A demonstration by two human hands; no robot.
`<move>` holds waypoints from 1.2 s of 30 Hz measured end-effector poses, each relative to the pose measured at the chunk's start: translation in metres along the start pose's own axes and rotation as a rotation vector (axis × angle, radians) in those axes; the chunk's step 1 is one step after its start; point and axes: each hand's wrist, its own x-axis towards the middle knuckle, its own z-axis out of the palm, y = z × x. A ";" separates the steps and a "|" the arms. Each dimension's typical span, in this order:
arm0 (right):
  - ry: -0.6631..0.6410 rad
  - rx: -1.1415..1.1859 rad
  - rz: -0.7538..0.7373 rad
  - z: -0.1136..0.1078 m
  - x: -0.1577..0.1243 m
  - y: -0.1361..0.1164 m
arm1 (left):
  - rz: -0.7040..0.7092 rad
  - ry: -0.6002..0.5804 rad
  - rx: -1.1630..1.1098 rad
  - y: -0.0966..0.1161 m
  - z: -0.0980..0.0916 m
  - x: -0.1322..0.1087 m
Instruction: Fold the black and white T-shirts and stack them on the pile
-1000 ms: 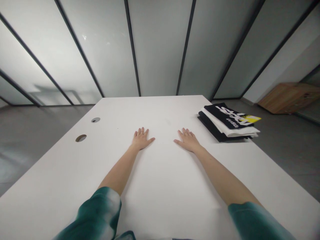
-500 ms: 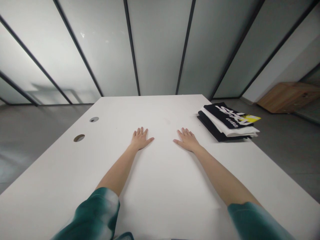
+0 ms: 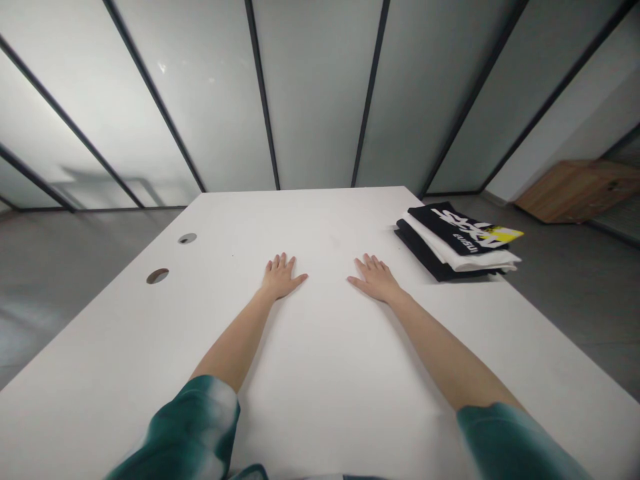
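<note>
My left hand [image 3: 281, 277] lies flat on the white table [image 3: 320, 347], fingers spread and thumb pointing inward. Opposite it, my right hand [image 3: 376, 279] rests palm down in the same way, thumb toward the left. Both hands are open and hold nothing; a strip of bare tabletop separates them. To the right of my right hand, and apart from it, sits a stack of folded black and white cloth [image 3: 455, 243]. Its top piece is black with white lettering and a yellow patch. Part of the stack reaches the table's right edge.
Two round holes, a far one [image 3: 187, 238] and a nearer one [image 3: 157, 276], pierce the table near its left edge. Frosted glass panels [image 3: 315, 93] with dark frames stand beyond the far edge. A wooden cabinet [image 3: 575, 193] stands on the grey floor at the right.
Both hands stay in place on the table. The view has shifted very slightly; the cloth stack has not moved on the table.
</note>
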 end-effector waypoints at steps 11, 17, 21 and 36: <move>-0.001 0.010 0.007 0.000 0.001 0.001 | -0.002 0.025 -0.019 -0.001 0.003 0.002; 0.002 0.012 0.002 -0.001 0.001 0.002 | -0.006 0.038 -0.030 -0.001 0.004 0.003; -0.012 0.016 0.008 -0.005 -0.001 0.000 | -0.004 0.039 -0.030 -0.001 0.003 0.002; -0.012 0.014 0.017 -0.004 -0.001 0.000 | -0.009 0.041 -0.031 0.000 0.000 0.002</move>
